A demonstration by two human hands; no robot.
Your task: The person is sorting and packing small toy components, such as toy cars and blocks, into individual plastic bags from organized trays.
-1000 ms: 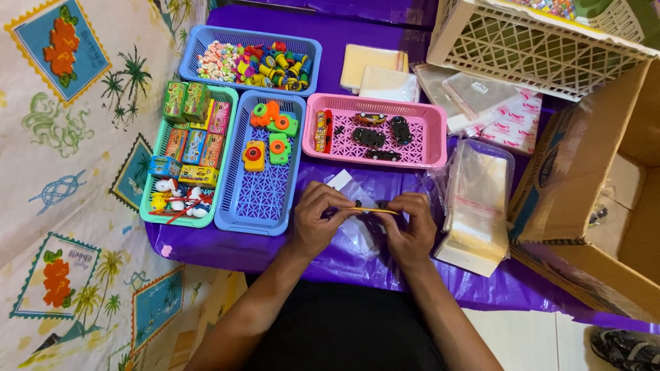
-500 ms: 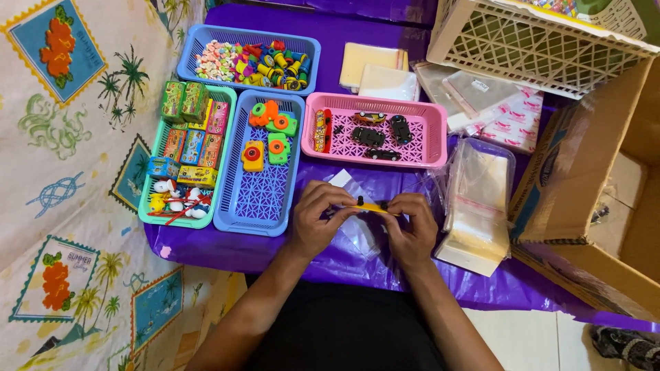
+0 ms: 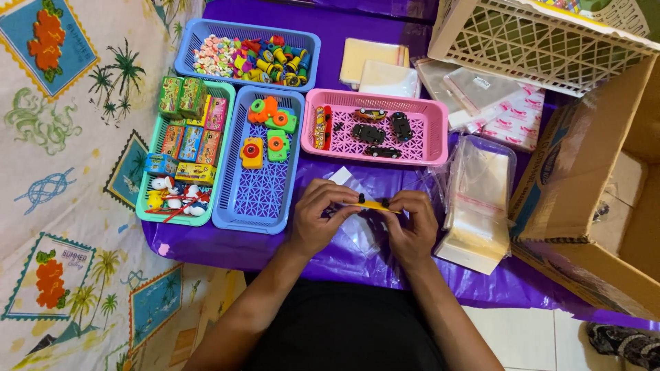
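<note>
left hand (image 3: pixel 317 220) and right hand (image 3: pixel 412 223) both pinching a small yellow toy car (image 3: pixel 375 205), over a clear plastic bag (image 3: pixel 357 230), pink basket (image 3: pixel 433 148) just beyond

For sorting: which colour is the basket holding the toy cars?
Pink basket, head view.

left hand (image 3: pixel 320 216), right hand (image 3: pixel 412 223) pinching yellow toy car (image 3: pixel 373 205), clear bag (image 3: pixel 357 230) beneath

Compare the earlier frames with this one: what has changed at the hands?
Very little. Both the left hand and right hand keep pinching the small yellow toy car over the clear bag, fingers shifting only slightly. The baskets and their toys stayed put.
</note>
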